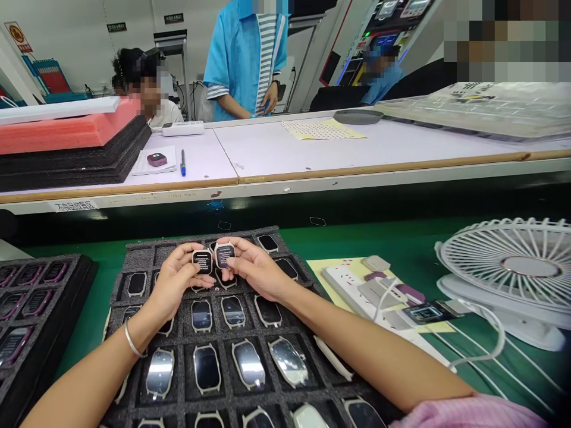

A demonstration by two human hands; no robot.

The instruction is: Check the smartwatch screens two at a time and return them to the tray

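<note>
My left hand (178, 276) is closed around a smartwatch body (202, 261) with a pale case and lines of white text on its lit screen. Beside it, my right hand (252, 267) grips a second smartwatch body (225, 255), also lit with text, its thumb over the lower screen. Both watches are held side by side above a dark foam tray (178, 356). In the tray's compartments lie several strapless watch bodies, such as one dark-screened watch (207, 367). The text is too small to read.
Another foam tray (44, 333) with purple-cased watches is at left. At right stand a white fan (526, 267), a white power strip (343, 285) and cables. Across the raised shelf lie a pen (182, 163), a purple watch (157, 159) and stacked foam (66, 137). People are beyond.
</note>
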